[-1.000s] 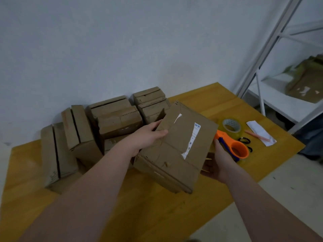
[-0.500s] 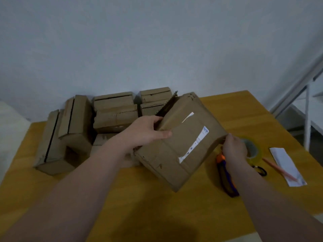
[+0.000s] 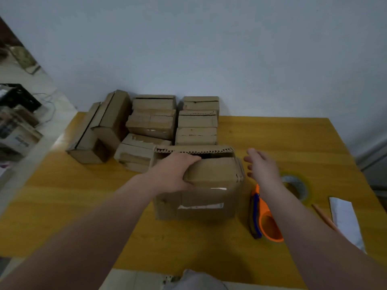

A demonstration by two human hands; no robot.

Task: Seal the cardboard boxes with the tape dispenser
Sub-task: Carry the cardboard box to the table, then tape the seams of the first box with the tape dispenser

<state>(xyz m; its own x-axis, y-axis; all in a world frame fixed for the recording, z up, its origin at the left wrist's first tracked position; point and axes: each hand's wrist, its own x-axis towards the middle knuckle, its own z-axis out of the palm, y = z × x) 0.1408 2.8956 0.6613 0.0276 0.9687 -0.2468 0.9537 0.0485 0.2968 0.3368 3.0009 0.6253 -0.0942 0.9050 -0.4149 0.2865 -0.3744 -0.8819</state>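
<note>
Gripping the top flap of the cardboard box point(image 3: 199, 198), the left hand point(image 3: 173, 174) likely holds it shut for taping; right of the box, the empty right hand point(image 3: 261, 166) hovers open-fingered near the tape dispenser point(image 3: 270, 227).

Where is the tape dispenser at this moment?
In the head view, the orange tape dispenser lies on the wooden table, just right of the nearest cardboard box, with the tape roll beyond it.

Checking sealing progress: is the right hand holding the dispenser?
No, the right hand is open in the air beside the box, and the dispenser lies on the table below its forearm.
</note>
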